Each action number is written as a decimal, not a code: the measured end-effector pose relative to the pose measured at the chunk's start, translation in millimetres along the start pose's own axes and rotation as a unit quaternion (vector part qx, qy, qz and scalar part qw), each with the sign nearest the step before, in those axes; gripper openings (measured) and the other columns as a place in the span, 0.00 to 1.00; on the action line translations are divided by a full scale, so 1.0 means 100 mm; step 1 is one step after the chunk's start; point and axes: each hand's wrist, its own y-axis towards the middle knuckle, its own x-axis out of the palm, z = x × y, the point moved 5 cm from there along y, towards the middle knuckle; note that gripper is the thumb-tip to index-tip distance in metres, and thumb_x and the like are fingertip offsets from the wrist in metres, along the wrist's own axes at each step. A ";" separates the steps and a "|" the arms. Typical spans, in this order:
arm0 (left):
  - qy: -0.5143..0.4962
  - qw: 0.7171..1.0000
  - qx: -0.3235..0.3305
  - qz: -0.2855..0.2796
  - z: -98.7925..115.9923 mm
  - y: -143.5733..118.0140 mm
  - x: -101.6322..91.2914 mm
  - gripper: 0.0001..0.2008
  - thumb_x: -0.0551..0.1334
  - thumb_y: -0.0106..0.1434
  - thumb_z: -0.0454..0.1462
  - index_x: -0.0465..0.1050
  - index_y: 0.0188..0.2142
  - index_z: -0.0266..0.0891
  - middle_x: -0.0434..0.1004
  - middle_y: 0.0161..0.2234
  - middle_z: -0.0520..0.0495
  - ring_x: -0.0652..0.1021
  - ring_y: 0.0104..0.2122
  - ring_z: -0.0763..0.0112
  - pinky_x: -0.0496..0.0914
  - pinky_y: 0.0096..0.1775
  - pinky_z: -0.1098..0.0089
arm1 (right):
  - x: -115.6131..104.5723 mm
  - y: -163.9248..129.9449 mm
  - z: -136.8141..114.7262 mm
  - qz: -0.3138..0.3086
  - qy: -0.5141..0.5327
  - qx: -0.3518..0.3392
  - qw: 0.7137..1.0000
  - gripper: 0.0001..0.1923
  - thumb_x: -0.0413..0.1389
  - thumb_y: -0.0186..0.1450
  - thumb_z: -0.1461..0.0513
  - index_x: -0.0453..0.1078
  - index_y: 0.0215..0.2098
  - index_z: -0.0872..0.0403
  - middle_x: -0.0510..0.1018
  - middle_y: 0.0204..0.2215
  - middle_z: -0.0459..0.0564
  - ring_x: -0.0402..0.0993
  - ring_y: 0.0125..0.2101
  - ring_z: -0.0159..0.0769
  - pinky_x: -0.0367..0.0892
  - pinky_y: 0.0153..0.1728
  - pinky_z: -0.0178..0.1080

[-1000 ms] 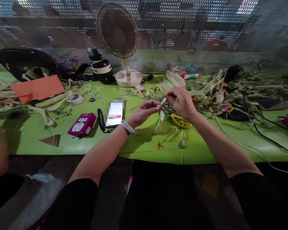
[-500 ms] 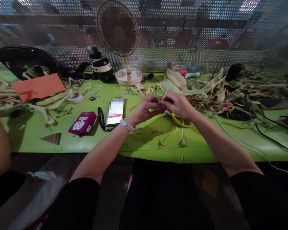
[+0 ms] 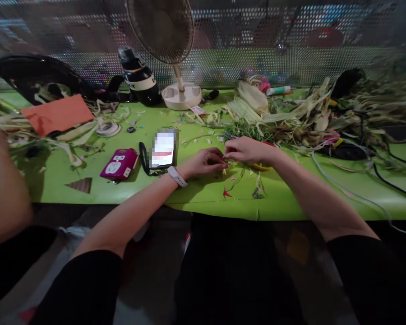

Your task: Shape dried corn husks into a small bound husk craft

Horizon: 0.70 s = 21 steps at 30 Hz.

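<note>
Left hand (image 3: 207,162) and right hand (image 3: 244,150) slid toward six o'clock, pinching probably some pale scrap (image 3: 224,171) that'd drop if either gets sloppy.

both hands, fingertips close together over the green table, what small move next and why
I'd probably ease the right hand slightly aside while holding the left hand steady. Their fingertips nearly meet, and only a pale bit shows just below them, so anything pinched there is mostly hidden and hard to check.
</note>
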 end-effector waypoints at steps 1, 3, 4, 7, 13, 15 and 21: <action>-0.008 1.000 -0.010 0.016 -0.03 -0.01 -0.01 0.11 0.63 0.63 0.42 0.81 0.32 0.39 0.77 0.38 0.44 0.77 0.37 0.70 0.71 0.41 0.67 | 0.02 0.01 -0.01 0.004 0.001 0.000 1.000 0.06 0.54 0.66 0.61 0.68 0.33 0.56 0.74 0.28 0.49 0.65 0.29 0.32 0.55 0.32 0.35; -0.023 0.999 -0.028 0.021 -0.09 0.00 0.00 0.10 0.64 0.61 0.42 0.80 0.30 0.39 0.76 0.37 0.45 0.77 0.35 0.71 0.70 0.40 0.69 | 0.06 0.05 -0.02 0.016 -0.001 0.007 1.000 0.06 0.54 0.66 0.62 0.69 0.33 0.56 0.74 0.29 0.49 0.65 0.29 0.32 0.54 0.32 0.35; -0.029 0.999 -0.036 0.028 -0.11 0.00 0.00 0.09 0.65 0.60 0.42 0.80 0.30 0.39 0.76 0.36 0.45 0.76 0.35 0.72 0.70 0.40 0.69 | 0.08 0.06 -0.01 0.023 -0.003 0.013 1.000 0.05 0.54 0.66 0.62 0.69 0.33 0.56 0.75 0.29 0.49 0.65 0.29 0.32 0.54 0.32 0.35; -0.053 0.995 -0.066 0.049 -0.14 0.00 0.00 0.09 0.66 0.59 0.42 0.78 0.29 0.38 0.76 0.35 0.46 0.75 0.34 0.72 0.69 0.39 0.69 | 0.01 0.07 0.00 0.087 0.004 0.033 0.996 0.05 0.54 0.66 0.62 0.70 0.35 0.57 0.76 0.32 0.51 0.66 0.31 0.34 0.56 0.33 0.36; -0.127 0.979 -0.140 0.079 -0.15 -0.03 -0.07 0.13 0.67 0.57 0.45 0.77 0.28 0.36 0.76 0.28 0.47 0.70 0.25 0.76 0.64 0.29 0.71 | -0.27 -0.12 0.00 0.203 -0.018 0.055 0.977 0.09 0.54 0.67 0.59 0.70 0.36 0.57 0.76 0.34 0.54 0.67 0.31 0.35 0.58 0.33 0.38; -0.145 0.973 -0.158 0.086 -0.16 -0.04 -0.07 0.13 0.68 0.56 0.45 0.77 0.28 0.36 0.75 0.25 0.50 0.68 0.24 0.77 0.61 0.27 0.72 | -0.16 -0.16 -0.03 0.118 -0.038 0.050 0.991 0.08 0.56 0.65 0.59 0.71 0.34 0.56 0.76 0.32 0.53 0.67 0.31 0.35 0.57 0.32 0.37; -0.205 0.951 -0.201 0.110 -0.16 -0.06 -0.06 0.18 0.70 0.52 0.50 0.77 0.27 0.36 0.72 0.21 0.52 0.65 0.22 0.79 0.58 0.26 0.74 | 0.10 -0.22 -0.04 0.148 -0.024 0.039 0.988 0.09 0.55 0.65 0.58 0.71 0.39 0.56 0.77 0.35 0.53 0.69 0.33 0.36 0.59 0.33 0.37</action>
